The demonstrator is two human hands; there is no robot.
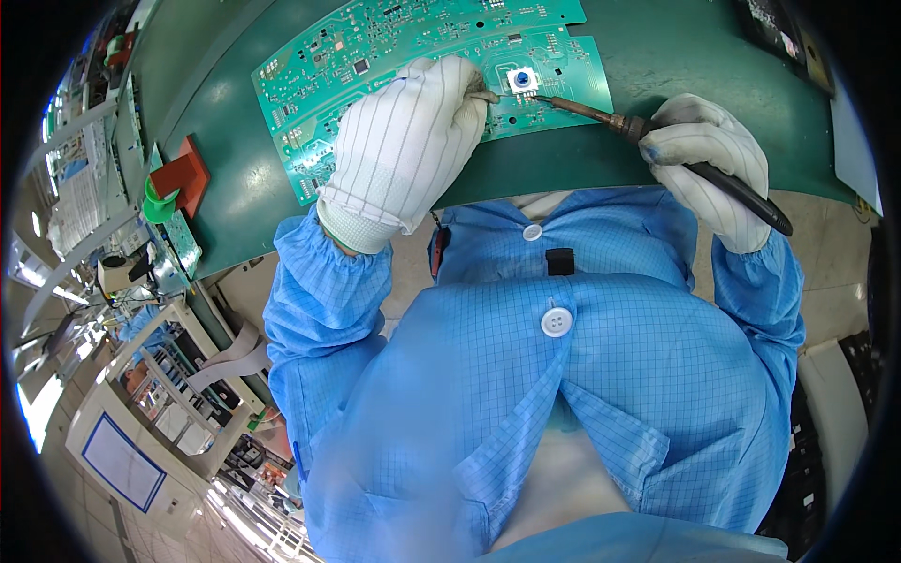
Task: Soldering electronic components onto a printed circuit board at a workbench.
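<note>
Iron (657,141) in right hand (704,164); left hand (408,141) on green board (394,56).

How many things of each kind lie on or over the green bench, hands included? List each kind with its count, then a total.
Gloved hands: 2 (left hand, right hand)
Green circuit boards: 2 (far board, near board)
Soldering iron: 1
White square component: 1
Red block: 1
Total: 7

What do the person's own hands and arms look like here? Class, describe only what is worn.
Both the left hand and the right hand wear white fabric gloves with thin dark pinstripes and ribbed knit cuffs. The right glove's fingertips look greyed. Both arms are in light blue sleeves with a fine grid pattern, gathered with elastic at the wrists, belonging to a coat with white buttons.
</note>
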